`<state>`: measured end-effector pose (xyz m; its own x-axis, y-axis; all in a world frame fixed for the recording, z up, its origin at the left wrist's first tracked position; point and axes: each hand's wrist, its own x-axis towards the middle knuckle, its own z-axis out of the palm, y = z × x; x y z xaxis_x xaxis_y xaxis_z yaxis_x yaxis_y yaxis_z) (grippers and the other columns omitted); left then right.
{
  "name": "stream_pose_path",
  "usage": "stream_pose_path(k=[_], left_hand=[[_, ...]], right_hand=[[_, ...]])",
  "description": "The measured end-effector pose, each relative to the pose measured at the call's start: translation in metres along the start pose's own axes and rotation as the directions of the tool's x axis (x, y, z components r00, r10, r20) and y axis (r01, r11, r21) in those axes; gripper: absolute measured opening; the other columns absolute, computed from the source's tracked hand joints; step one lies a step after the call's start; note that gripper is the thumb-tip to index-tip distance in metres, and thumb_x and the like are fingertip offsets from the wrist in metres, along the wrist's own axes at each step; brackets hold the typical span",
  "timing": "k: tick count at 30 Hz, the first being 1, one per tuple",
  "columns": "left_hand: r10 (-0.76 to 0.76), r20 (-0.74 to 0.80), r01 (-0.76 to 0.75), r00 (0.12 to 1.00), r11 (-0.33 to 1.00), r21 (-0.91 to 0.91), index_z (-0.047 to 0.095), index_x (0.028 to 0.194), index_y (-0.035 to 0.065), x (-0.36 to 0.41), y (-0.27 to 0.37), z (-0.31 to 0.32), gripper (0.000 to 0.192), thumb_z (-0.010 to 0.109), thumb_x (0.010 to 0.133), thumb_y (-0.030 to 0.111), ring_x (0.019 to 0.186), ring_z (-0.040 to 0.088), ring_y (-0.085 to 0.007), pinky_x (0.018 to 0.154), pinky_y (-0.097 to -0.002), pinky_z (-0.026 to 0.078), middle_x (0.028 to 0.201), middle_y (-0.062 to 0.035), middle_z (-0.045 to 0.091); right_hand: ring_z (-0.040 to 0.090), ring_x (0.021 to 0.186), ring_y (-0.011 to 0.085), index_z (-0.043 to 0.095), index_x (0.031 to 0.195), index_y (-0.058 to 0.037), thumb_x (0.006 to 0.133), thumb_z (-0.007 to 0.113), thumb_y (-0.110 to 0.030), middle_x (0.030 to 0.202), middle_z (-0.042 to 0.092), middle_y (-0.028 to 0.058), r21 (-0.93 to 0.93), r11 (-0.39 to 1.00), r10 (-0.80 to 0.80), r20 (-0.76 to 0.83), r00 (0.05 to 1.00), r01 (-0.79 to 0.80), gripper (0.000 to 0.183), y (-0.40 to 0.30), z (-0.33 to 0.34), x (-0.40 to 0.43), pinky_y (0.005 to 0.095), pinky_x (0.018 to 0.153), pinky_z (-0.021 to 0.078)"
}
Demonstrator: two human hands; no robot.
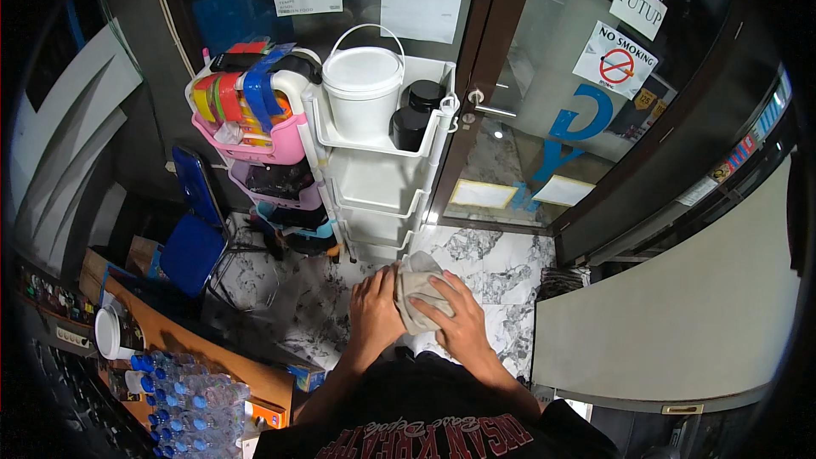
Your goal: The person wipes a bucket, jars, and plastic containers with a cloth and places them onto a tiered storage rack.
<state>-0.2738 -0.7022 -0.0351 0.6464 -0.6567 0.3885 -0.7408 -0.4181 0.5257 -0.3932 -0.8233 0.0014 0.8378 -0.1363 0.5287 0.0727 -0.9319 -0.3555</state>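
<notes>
A folded light-grey cloth is held in front of my body, above the marble-patterned floor. My left hand grips its left side, fingers pointing forward. On the other side my right hand spreads its fingers over the cloth's top and right edge. Whether the cloth wraps something cannot be seen. Ahead stands a white plastic tiered rack. Its top tray bears a lidded white bucket and two black jars.
Left of the rack, a second rack carries a pink basket with coloured bands. A blue chair stands beyond a wooden desk bearing several water bottles. A glass door is ahead right; a pale-topped counter lies right.
</notes>
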Motion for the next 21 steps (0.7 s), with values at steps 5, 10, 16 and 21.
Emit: stream_pose_path(k=[5, 10, 16, 21], left_hand=[[-0.004, 0.010, 0.005, 1.000, 0.994, -0.108, 0.045, 0.127, 0.0019, 0.001, 0.021, 0.007, 0.089, 0.082, 0.053, 0.037, 0.100, 0.057, -0.0338, 0.087, -0.0426, 0.043, 0.110, -0.0158, 0.057], [-0.006, 0.014, 0.010, 1.000, 0.932, -0.362, 0.045, 0.126, 0.0005, -0.005, 0.033, 0.027, 0.094, 0.086, 0.049, 0.035, 0.102, 0.056, -0.0357, 0.087, -0.0434, 0.045, 0.113, -0.0192, 0.056], [0.127, -0.045, -0.135, 0.991, 0.939, -0.317, 0.047, 0.122, -0.0013, -0.011, 0.039, 0.025, 0.094, 0.087, 0.045, 0.034, 0.100, 0.057, -0.0349, 0.085, -0.0426, 0.047, 0.112, -0.0191, 0.057], [0.159, -0.031, -0.157, 0.987, 0.890, -0.429, 0.048, 0.121, -0.0012, -0.019, 0.045, 0.019, 0.092, 0.088, 0.047, 0.035, 0.100, 0.057, -0.0348, 0.085, -0.0428, 0.047, 0.110, -0.0190, 0.057]], right_hand=[[0.054, 0.107, 0.0368, 0.065, 0.110, -0.0187, 0.056, 0.057, 0.005, 0.119, 0.055, 0.0145, 0.089, 0.990, -0.093, -0.203, 0.975, 0.113, 0.060, 0.050, 0.001, -0.033, 0.0407, 0.089, 0.0492], [0.052, 0.110, 0.0377, 0.059, 0.110, -0.0042, 0.057, 0.043, 0.007, 0.116, 0.055, 0.0202, 0.529, 0.821, 0.403, -0.273, 0.873, -0.214, 0.057, 0.058, -0.022, -0.031, 0.0405, 0.094, 0.0424], [0.050, 0.116, 0.0294, 0.063, 0.108, -0.0146, 0.059, 0.049, 0.014, 0.124, 0.054, 0.0069, 0.283, 0.959, -0.022, 0.162, 0.986, -0.025, 0.058, 0.035, -0.078, -0.013, 0.0398, 0.097, 0.0436], [0.052, 0.111, 0.0310, 0.061, 0.111, -0.0128, 0.060, 0.050, 0.015, 0.118, 0.056, 0.0096, 0.185, 0.973, 0.112, 0.154, 0.982, -0.140, 0.059, 0.064, -0.092, -0.021, 0.0393, 0.092, 0.0458]])
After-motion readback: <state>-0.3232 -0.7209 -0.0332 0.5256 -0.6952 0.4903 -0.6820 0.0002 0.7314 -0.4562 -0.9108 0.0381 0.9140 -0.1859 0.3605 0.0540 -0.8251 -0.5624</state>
